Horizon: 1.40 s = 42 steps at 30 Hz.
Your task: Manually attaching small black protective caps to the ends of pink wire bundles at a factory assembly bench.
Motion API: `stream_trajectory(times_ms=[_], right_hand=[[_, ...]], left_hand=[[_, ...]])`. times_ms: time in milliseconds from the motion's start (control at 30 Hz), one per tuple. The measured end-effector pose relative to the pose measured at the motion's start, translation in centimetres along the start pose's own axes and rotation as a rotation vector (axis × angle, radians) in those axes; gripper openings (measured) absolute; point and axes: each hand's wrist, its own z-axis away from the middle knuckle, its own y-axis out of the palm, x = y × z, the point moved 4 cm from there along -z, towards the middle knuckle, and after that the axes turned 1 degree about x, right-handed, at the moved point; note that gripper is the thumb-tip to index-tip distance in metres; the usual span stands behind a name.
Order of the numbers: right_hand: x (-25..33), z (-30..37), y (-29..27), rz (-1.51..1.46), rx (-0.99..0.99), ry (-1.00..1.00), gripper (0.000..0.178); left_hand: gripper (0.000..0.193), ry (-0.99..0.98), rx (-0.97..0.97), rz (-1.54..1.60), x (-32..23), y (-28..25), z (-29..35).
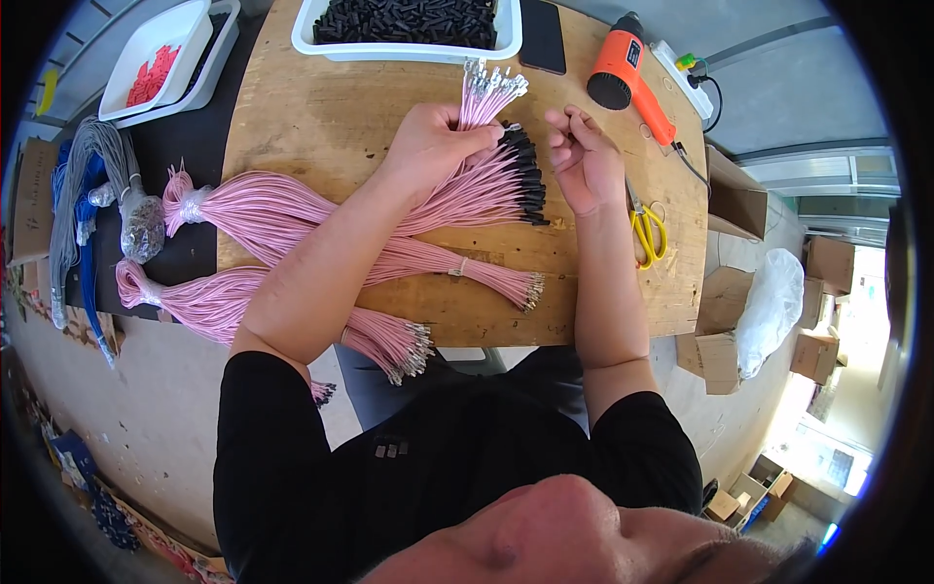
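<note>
A bunch of pink wires (484, 109) with bare metal terminals at its tips is gripped in my left hand (435, 151), pointing toward the far side of the table. Just right of and below that hand, other pink wires (477, 190) fan out, their ends capped with black sleeves (529, 180). My right hand (587, 161) hovers right of these sleeves, palm turned inward. Its fingers are curled in toward the thumb; whatever they pinch, if anything, is too small to make out. Two more pink wire bundles (496, 275) (389, 341) with metal terminals lie nearer me.
A white tray of black sleeves (309, 47) stands at the far edge beside a dark phone (542, 39). An orange heat gun (623, 73), a power strip (681, 78) and yellow-handled scissors (650, 237) lie right. At left are a tray with red pieces (185, 24) and grey cables (92, 156).
</note>
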Motion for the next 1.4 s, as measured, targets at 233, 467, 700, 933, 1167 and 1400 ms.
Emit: stream_trajectory(times_ms=[233,467,700,933,1167,1400], right_hand=[[0.2,1.1,1.7,0.24,0.121,-0.001,0.023],[-0.2,1.9,3.3,0.325,0.158,-0.043,0.024],[-0.7,1.7,3.1,0.358,0.214,-0.146,0.016],[-1.1,2.0,3.5,0.423,0.151,-0.165,0.015],[-1.1,2.1,3.5,0.477,0.131,-0.226,0.018],[-1.1,2.2,3.7,0.481,0.122,-0.252,0.018]], left_hand=[[0.012,-0.041,0.025,0.046,0.2,-0.2,-0.3],[0.01,-0.08,0.033,0.087,0.3,-0.3,-0.3],[0.01,-0.073,0.039,0.104,0.5,-0.4,-0.5],[0.01,-0.075,0.059,0.102,0.6,-0.4,-0.5],[0.012,-0.079,0.064,0.104,0.8,-0.5,-0.5],[0.014,-0.067,0.083,0.095,0.7,-0.4,-0.5]])
